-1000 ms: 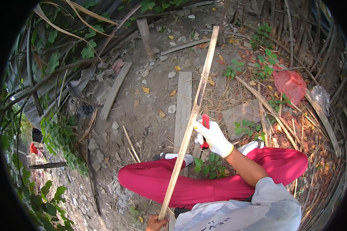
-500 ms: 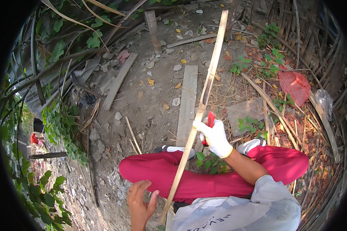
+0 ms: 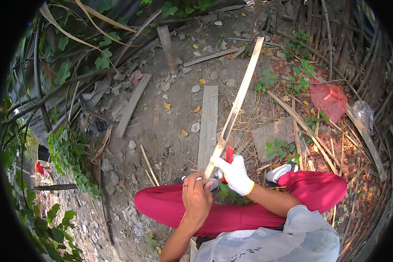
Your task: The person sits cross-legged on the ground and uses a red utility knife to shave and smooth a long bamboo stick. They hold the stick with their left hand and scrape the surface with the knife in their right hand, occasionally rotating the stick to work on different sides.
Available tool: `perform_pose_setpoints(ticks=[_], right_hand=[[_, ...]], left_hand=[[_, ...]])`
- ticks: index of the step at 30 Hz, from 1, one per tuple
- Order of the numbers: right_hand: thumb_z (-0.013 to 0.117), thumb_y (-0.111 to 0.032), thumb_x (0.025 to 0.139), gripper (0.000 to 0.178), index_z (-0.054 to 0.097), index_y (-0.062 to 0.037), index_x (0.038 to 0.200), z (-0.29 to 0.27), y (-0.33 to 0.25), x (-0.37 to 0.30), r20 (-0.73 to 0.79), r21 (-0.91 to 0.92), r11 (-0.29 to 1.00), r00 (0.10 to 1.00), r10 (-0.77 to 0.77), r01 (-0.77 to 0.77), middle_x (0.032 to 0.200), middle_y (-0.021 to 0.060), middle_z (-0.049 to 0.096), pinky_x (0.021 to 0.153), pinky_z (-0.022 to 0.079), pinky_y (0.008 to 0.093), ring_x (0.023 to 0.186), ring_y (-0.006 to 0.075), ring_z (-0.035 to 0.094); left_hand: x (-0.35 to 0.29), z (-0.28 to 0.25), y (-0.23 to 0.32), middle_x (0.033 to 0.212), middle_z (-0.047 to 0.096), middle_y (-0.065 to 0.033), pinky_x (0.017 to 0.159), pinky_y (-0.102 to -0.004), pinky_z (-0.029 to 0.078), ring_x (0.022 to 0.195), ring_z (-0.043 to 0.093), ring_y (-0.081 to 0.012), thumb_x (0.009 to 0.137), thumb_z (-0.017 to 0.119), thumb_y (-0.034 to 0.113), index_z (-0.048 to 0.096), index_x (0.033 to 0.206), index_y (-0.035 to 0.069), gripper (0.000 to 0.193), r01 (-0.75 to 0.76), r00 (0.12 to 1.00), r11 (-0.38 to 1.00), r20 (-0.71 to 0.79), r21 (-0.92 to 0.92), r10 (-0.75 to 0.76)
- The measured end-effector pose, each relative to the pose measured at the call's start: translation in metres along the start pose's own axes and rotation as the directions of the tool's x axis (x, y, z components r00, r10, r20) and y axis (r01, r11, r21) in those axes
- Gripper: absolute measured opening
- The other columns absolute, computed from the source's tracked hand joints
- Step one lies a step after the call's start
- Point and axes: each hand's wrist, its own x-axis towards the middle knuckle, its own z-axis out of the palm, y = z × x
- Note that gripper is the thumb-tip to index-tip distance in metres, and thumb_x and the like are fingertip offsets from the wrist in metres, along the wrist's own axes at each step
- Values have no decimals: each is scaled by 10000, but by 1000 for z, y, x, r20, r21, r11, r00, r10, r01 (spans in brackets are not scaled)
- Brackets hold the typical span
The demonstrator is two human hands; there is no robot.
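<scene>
A long pale strip of split bamboo (image 3: 240, 99) slants away from my lap toward the far right, its inner hollow darkened partway along. My bare left hand (image 3: 197, 196), with a ring on one finger, is closed round its near part. In a white glove, my right hand (image 3: 235, 174) grips a red tool (image 3: 229, 154); thumb and tool lie against the bamboo just beyond the left hand. The tool's blade or tip is hidden, so its exact kind does not show. Beneath the hands are my legs in dark red trousers (image 3: 240, 212).
A grey plank (image 3: 208, 124) lies on the dirt ahead, another plank (image 3: 134, 105) farther left. A wooden post (image 3: 167, 49) stands at the back. On the right are a red plastic bag (image 3: 329, 101), loose bamboo pieces (image 3: 308, 129) and a slatted fence. Leafy vines (image 3: 76, 150) grow on the left.
My left hand has come up from beside my knee and taken hold of the bamboo strip. The strip has been drawn nearer, and my right hand has moved slightly toward me.
</scene>
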Motion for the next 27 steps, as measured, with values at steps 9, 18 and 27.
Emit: perform_pose_setpoints(ticks=[9,18,27], right_hand=[[812,-279,896,308,704,4,953,-9,-2,5,155,-89,996,987,39,-25,627,12,598,436,369,257,504,72,536],[770,-369,934,331,685,-50,913,-32,-51,21,228,-487,873,967,118,8,625,0,605,434,383,242,483,55,515],[581,-258,984,229,683,-84,1093,-81,-49,46,340,-930,-36,820,-461,365,857,178,693,763,549,504,812,429,682]], left_hand=[[58,-17,-47,1071,681,-121,770,-328,572,902,677,-189,979,746,252,424,1363,-18,569,629,677,583,731,-514,-87],[78,17,-46,952,590,-58,416,-242,363,545,428,-69,1127,452,278,382,1494,96,415,897,343,282,938,-341,45],[63,51,-27,649,349,62,433,-260,249,511,294,-60,1113,469,407,510,933,103,355,950,282,214,922,-229,-264]])
